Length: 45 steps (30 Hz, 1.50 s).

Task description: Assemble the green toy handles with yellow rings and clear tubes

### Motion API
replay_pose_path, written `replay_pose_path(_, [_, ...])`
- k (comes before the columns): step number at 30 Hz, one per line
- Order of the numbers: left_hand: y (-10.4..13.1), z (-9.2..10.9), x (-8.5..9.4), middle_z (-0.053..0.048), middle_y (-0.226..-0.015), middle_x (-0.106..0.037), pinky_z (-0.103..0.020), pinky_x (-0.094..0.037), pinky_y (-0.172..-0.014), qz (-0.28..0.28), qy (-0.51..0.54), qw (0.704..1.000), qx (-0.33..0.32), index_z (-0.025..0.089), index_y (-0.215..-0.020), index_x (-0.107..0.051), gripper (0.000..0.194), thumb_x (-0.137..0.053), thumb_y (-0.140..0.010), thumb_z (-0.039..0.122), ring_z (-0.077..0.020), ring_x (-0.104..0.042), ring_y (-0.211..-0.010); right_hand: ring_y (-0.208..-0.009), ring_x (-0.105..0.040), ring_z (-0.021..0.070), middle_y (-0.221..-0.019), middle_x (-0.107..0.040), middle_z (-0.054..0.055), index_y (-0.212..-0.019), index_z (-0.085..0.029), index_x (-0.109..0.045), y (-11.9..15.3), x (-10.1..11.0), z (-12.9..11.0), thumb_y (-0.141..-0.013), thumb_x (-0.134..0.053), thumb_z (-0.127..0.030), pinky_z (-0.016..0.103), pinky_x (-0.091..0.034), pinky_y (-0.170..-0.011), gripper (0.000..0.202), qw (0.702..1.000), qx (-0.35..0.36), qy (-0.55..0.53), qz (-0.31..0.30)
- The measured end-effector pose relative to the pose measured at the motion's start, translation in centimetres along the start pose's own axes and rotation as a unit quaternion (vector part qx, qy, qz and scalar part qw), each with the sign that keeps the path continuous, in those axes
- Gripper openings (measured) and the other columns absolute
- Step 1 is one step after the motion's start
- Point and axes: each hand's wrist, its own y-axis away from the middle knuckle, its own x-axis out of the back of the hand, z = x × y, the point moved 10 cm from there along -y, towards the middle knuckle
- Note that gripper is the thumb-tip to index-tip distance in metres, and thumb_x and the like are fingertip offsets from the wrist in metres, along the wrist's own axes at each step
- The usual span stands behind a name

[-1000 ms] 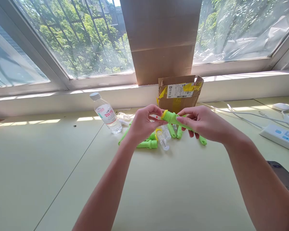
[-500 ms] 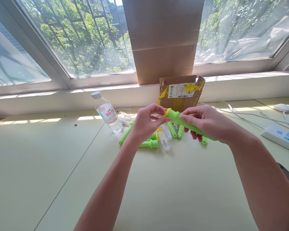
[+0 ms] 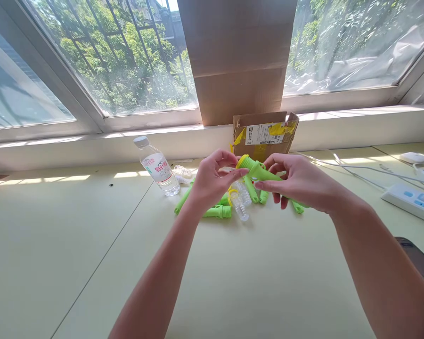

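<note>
Green tube [image 3: 266, 174] held above the bench [image 3: 268, 282], threaded end with yellow ring [image 3: 240, 161] toward ten o'clock. Hands both on it: left hand [image 3: 214, 176] pinches the ringed end, right hand [image 3: 300, 181] grips the body. From tube: cardboard box [image 3: 242, 149] at twelve, bottle [image 3: 159, 169] nine, clear tube [image 3: 240, 210] seven, power strip [image 3: 410, 201] three.

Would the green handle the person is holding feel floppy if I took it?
Probably not: the green handle shows no bend between the left hand and right hand, so it looks stiff. It's likely light, being held by fingers and thumb. Laid down, it might roll: its body looks rounded.
</note>
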Motion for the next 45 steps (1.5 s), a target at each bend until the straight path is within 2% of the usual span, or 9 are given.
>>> replay_pose_path(5, [0.0, 0.0, 0.1, -0.003, -0.083, -0.066, -0.03, -0.056, -0.071, 0.003, -0.006, 1.0, -0.008, 0.017, -0.077, -0.054, 0.031, -0.073, -0.068, 0.04, -0.0181, -0.065, -0.088, -0.057, -0.061, 0.0157, -0.072, -0.063, 0.003, -0.082, -0.021, -0.06, 0.0, -0.1, 0.0, -0.073, -0.066, -0.049, 0.025, -0.048, -0.045, 0.03, 1.0, 0.012, 0.004, 0.003])
replay_pose_path(8, [0.1, 0.1, -0.2, -0.004, -0.084, -0.067, -0.031, -0.056, -0.073, 0.01, -0.016, 1.0, -0.022, 0.018, -0.077, -0.054, 0.028, -0.072, -0.07, 0.039, -0.0195, -0.064, -0.093, -0.058, -0.06, 0.0163, -0.068, -0.062, 0.002, -0.079, -0.022, -0.062, 0.0, 0.7, -0.4, -0.074, -0.064, -0.05, 0.026, -0.044, -0.047, 0.028, 0.997, 0.032, 0.053, 0.036])
replay_pose_path(12, [0.2, 0.0, -0.8, -0.004, -0.092, -0.067, -0.028, -0.056, -0.07, 0.014, -0.035, 0.999, -0.032, 0.018, -0.082, -0.054, 0.029, -0.072, -0.07, 0.038, -0.0173, -0.065, -0.09, -0.06, -0.058, 0.0177, -0.063, -0.06, 0.002, -0.076, -0.022, -0.064, -0.1, 1.6, -0.8, -0.074, -0.064, -0.05, 0.027, -0.04, -0.049, 0.029, 0.991, 0.044, 0.104, 0.072])
replay_pose_path(17, [0.2, -0.3, -1.0, -0.008, -0.108, -0.065, -0.031, -0.057, -0.073, 0.006, -0.024, 0.999, -0.036, 0.018, -0.086, -0.05, 0.036, -0.076, -0.065, 0.034, -0.0185, -0.063, -0.095, -0.062, -0.058, 0.0182, -0.064, -0.061, 0.003, -0.074, -0.02, -0.065, -0.4, 1.1, -0.8, -0.077, -0.06, -0.051, 0.027, -0.038, -0.05, 0.032, 0.991, 0.046, 0.106, 0.06])
replay_pose_path(25, [0.3, 0.2, -0.6, -0.002, -0.091, -0.064, -0.029, -0.057, -0.07, 0.027, -0.065, 0.996, -0.047, 0.019, -0.086, -0.053, 0.033, -0.074, -0.068, 0.036, -0.0161, -0.064, -0.086, -0.058, -0.058, 0.0156, -0.068, -0.065, 0.003, -0.073, -0.021, -0.063, -0.6, 0.4, 0.0, -0.08, -0.053, -0.056, 0.026, -0.039, -0.047, 0.037, 0.996, 0.032, 0.077, 0.027])
replay_pose_path(33, [0.3, 0.3, -0.8, -0.004, -0.097, -0.064, -0.028, -0.056, -0.071, 0.025, -0.07, 0.995, -0.06, 0.02, -0.092, -0.053, 0.041, -0.077, -0.064, 0.035, -0.0166, -0.062, -0.092, -0.055, -0.06, 0.0159, -0.073, -0.068, 0.007, -0.074, -0.02, -0.064, -0.6, -0.4, 0.9, -0.077, -0.052, -0.064, 0.027, -0.046, -0.045, 0.045, 1.0, -0.004, 0.002, -0.019])
replay_pose_path(38, [0.4, 0.2, -1.1, -0.004, -0.099, -0.065, -0.03, -0.055, -0.072, 0.02, -0.07, 0.996, -0.057, 0.02, -0.089, -0.052, 0.034, -0.075, -0.067, 0.03, -0.0166, -0.062, -0.092, -0.052, -0.06, 0.0164, -0.066, -0.065, 0.004, -0.076, -0.021, -0.063, -0.6, 0.0, 1.7, -0.072, -0.063, -0.058, 0.027, -0.045, -0.043, 0.036, 1.0, -0.02, 0.014, -0.009])
replay_pose_path(41, [0.5, 0.5, -1.0, -0.003, -0.097, -0.065, -0.029, -0.055, -0.071, 0.028, -0.078, 0.995, -0.064, 0.02, -0.09, -0.052, 0.032, -0.075, -0.067, 0.026, -0.0164, -0.062, -0.091, -0.053, -0.06, 0.016, -0.071, -0.066, 0.003, -0.082, -0.023, -0.06, -0.6, 0.2, 1.5, -0.067, -0.071, -0.049, 0.026, -0.045, -0.042, 0.032, 1.0, -0.012, 0.006, -0.003])
replay_pose_path(45, [0.6, 0.9, -0.7, -0.001, -0.098, -0.065, -0.027, -0.054, -0.07, 0.039, -0.095, 0.992, -0.066, 0.021, -0.089, -0.052, 0.032, -0.074, -0.067, 0.023, -0.0142, -0.063, -0.085, -0.059, -0.062, 0.0172, -0.075, -0.067, 0.002, -0.08, -0.023, -0.056, -0.5, 0.4, 1.2, -0.069, -0.071, -0.039, 0.028, -0.049, -0.048, 0.024, 1.0, -0.001, -0.009, 0.019])
